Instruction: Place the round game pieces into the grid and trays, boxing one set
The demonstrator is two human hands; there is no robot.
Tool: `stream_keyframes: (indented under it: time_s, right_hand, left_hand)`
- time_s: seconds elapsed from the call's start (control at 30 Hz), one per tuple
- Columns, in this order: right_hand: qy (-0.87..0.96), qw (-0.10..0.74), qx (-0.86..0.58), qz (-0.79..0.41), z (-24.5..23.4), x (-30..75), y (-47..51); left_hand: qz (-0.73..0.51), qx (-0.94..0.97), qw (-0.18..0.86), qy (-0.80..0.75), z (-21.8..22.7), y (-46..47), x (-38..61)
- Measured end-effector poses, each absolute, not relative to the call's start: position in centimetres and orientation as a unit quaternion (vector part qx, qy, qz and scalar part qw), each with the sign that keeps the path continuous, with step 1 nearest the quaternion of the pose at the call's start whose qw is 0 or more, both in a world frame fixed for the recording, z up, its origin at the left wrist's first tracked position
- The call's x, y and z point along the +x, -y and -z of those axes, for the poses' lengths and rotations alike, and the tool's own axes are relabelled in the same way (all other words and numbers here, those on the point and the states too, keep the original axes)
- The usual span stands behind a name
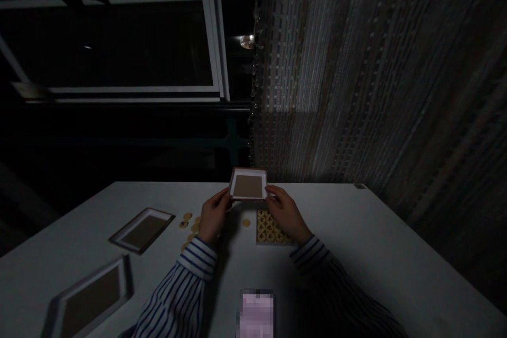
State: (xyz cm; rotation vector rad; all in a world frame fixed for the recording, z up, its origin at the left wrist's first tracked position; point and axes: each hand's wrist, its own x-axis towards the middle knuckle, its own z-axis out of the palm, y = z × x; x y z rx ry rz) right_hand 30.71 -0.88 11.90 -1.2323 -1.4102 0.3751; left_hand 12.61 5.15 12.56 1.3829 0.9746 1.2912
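Raised above the white table, a shallow box tray [248, 186] with a brown inner base is held between my two hands. My left hand [213, 217] pinches its left edge, and my right hand [284, 212] grips the right edge. Below my right hand sits an open box of round xiangqi pieces [272, 232], laid in rows with dark characters; the hand covers part of it. A single round piece [246, 223] lies between my hands. More loose pieces [187, 216] lie left of my left hand, some of them hidden behind it.
Two more shallow box parts rest at the table's left: a thin-rimmed one [144, 229] and a deeper one [91, 296] nearer me. A blurred pinkish rectangle [256, 314] is at the front edge. A beaded curtain [336, 74] and window [119, 45] stand behind.
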Motion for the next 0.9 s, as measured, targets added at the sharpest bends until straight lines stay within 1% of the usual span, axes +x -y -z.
stream_keyframes:
  time_s: [0.2, 0.43, 0.67, 0.83, 0.9]
  right_hand:
    - [0.662, 0.506, -0.551, -0.047, -13.1, 31.4, 1.6]
    - [0.688, 0.446, -0.571, 0.036, -13.6, 32.1, 2.6]
    - [0.692, 0.411, -0.589, 0.074, -14.3, 32.6, 3.0]
    - [0.700, 0.378, -0.601, 0.075, -15.3, 32.9, 3.8]
    - [0.702, 0.362, -0.609, 0.070, -15.7, 33.0, 4.1]
  left_hand:
    - [-0.538, 0.570, 0.475, -0.400, -12.9, -5.2, 13.8]
    - [-0.531, 0.581, 0.471, -0.399, -13.5, -5.5, 15.1]
    - [-0.511, 0.619, 0.444, -0.398, -14.8, -5.5, 15.4]
    - [-0.463, 0.694, 0.366, -0.412, -15.7, -6.2, 15.2]
    - [-0.457, 0.724, 0.347, -0.384, -16.0, -6.3, 15.0]
